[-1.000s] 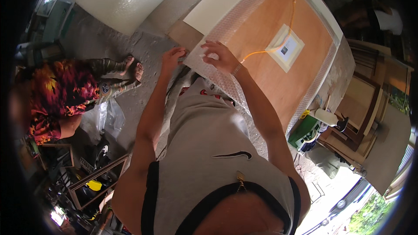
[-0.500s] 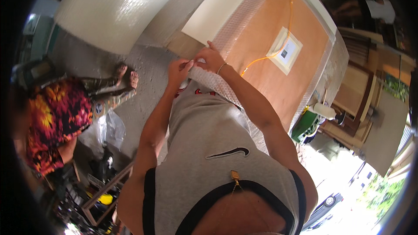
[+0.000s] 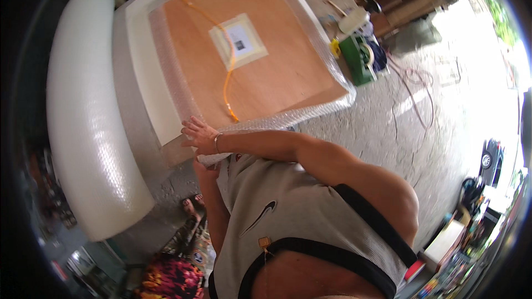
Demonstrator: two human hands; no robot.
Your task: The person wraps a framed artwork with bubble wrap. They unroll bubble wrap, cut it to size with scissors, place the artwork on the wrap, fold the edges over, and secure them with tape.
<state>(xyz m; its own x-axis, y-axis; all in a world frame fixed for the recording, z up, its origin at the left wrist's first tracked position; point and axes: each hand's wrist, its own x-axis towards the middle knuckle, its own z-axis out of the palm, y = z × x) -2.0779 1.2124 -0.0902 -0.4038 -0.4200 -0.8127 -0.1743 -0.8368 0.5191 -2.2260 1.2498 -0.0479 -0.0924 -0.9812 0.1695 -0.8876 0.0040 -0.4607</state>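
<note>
Two bare hands work the near corner of a bubble-wrapped wooden panel lying flat on a pale board. Our right hand, at about seven o'clock from the panel's centre, lies spread wide and flat, fingers fanned over the bubble wrap where it folds over the panel's near edge. Our left hand sits just below it, tucked under the loose flap; we cannot tell whether it pinches the wrap or only props it, since the wrist and the flap hide the fingers.

An orange cord runs from eleven o'clock down across a white label to the near edge, under the clear film. A big roll of bubble wrap lies at nine o'clock. At two o'clock a green tape dispenser rests on the concrete floor, well apart from both hands.

We judge the fold the weak point: a flat palm holds it by pressure alone, so easing off could let the flap spring back and open the corner. Pulling hard from below might tear the film or burst bubbles against the panel's edge. The tape lies out of easy reach, so fetching it could cost us the hold. Another person's sandalled feet stand near at six o'clock, just where a step back might land.
</note>
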